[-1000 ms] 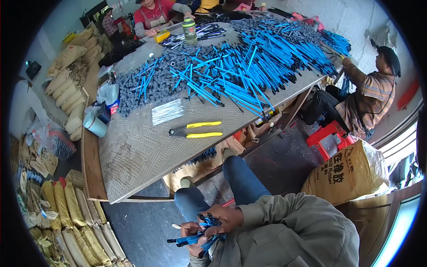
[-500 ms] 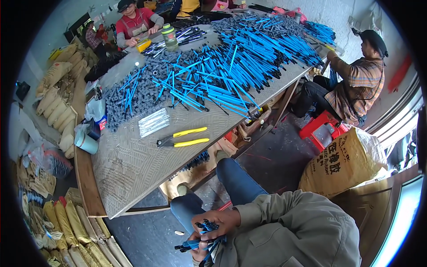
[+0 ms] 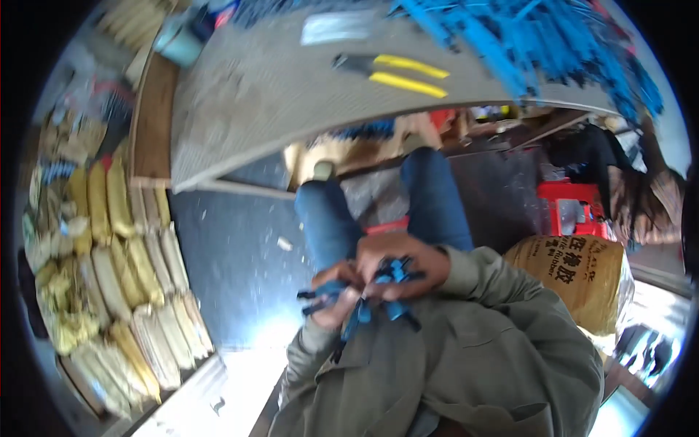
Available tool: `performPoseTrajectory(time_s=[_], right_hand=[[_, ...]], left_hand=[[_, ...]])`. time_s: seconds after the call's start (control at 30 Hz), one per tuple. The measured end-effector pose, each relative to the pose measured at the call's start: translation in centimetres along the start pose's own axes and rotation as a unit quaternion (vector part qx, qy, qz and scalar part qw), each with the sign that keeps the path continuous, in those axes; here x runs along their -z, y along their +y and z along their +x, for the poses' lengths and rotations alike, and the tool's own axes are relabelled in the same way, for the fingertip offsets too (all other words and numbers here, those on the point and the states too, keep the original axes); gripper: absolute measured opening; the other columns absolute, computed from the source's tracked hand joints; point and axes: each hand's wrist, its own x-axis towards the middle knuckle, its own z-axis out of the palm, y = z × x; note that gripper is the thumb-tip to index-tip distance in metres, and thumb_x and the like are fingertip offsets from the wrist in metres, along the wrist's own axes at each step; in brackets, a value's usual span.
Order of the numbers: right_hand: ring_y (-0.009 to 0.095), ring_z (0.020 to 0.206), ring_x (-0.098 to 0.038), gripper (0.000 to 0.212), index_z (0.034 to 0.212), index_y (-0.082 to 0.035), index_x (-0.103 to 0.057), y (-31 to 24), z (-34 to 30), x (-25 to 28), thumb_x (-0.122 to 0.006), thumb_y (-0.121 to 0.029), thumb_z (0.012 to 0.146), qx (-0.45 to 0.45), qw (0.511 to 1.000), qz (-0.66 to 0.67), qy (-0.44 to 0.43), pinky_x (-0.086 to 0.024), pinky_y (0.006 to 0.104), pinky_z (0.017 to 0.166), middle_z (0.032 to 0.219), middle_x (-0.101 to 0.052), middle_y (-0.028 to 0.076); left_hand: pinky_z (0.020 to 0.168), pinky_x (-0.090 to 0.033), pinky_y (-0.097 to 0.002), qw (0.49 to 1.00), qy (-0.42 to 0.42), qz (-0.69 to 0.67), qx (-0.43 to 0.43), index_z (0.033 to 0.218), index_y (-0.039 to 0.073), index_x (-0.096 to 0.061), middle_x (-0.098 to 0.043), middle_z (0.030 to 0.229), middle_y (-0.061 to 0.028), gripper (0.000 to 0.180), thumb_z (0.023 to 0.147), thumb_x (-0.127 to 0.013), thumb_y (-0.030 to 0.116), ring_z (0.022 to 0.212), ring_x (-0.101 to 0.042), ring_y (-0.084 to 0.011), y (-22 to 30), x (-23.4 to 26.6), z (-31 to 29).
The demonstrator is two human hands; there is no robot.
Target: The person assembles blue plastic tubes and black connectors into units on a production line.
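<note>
Close to my lap, my two hands meet, each closed around short blue sticks with black ends. My left hand (image 3: 341,309) grips a few blue sticks (image 3: 329,288) whose black tips point left. In my right hand (image 3: 386,251) is a bunch of blue sticks (image 3: 394,269), their black ends fanning out beyond the fingers. More sticks hang down between the hands, and which hand holds them I cannot tell. Motion blur softens the fingertips. On the table (image 3: 255,95) ahead lie cutting pliers (image 3: 393,73) with yellow handles, beside a flat silvery bundle (image 3: 337,27).
A large pile of blue sticks (image 3: 510,44) covers the table's far right. Stacked long sacks (image 3: 109,269) stand to my left. To my right are a printed sack (image 3: 575,280), a red stool (image 3: 571,193) and a seated person (image 3: 648,189). A pale blue cup (image 3: 178,42) sits at the table's left.
My view has tilted down, so the table sits higher in the picture and the people across it are out of sight. Both hands still hold the sticks in front of my body.
</note>
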Motion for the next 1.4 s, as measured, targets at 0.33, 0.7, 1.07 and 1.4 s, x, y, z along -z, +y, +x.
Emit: performPoseTrajectory(time_s=[0.33,0.7,1.07,1.4], right_hand=[[0.013,0.067,-0.053,0.023,0.086,-0.003,-0.056,1.1,1.7,-0.7,-0.074,-0.01,0.073,-0.028,0.998,0.061,0.004,-0.041,0.0256,0.06,0.077,-0.056,0.004],[0.013,0.075,-0.056,0.046,0.097,-0.003,-0.052,1.8,2.0,0.6,-0.081,-0.018,0.064,-0.092,0.991,-0.085,0.041,-0.045,0.0285,0.065,0.085,-0.056,0.006],[0.021,0.115,-0.046,0.054,0.12,0.003,-0.044,-1.7,11.3,12.3,-0.062,-0.033,0.085,-0.078,0.984,0.06,-0.15,-0.036,0.0358,0.097,0.122,-0.048,0.011],[0.028,0.078,-0.061,0.013,0.085,-0.007,-0.066,4.2,31.0,34.3,-0.058,-0.012,0.076,-0.043,0.72,-0.665,0.196,-0.048,0.035,0.067,0.084,-0.064,0.015]], left_hand=[[0.057,-0.042,-0.0281,0.993,-0.09,-0.07,0.027,0.07,0.0,-0.058,-0.06,0.074,-0.0084,0.018,0.068,-0.074,0.007,0.065,-0.055,-0.0155,0.3,2.4,0.4],[0.061,-0.039,-0.0259,0.997,0.057,0.02,0.041,0.085,-0.001,-0.061,-0.052,0.076,-0.0044,0.026,0.067,-0.076,0.008,0.069,-0.051,-0.0127,1.1,1.9,1.0],[0.064,-0.042,-0.0317,0.997,-0.042,0.002,-0.057,0.089,-0.006,-0.064,-0.059,0.079,-0.0143,0.031,0.066,-0.069,0.014,0.073,-0.054,-0.0211,0.4,5.5,2.1],[0.062,-0.042,-0.0329,0.998,-0.002,-0.06,-0.009,0.087,-0.006,-0.064,-0.06,0.077,-0.0149,0.031,0.067,-0.072,0.016,0.068,-0.055,-0.0224,0.3,7.1,2.8]])
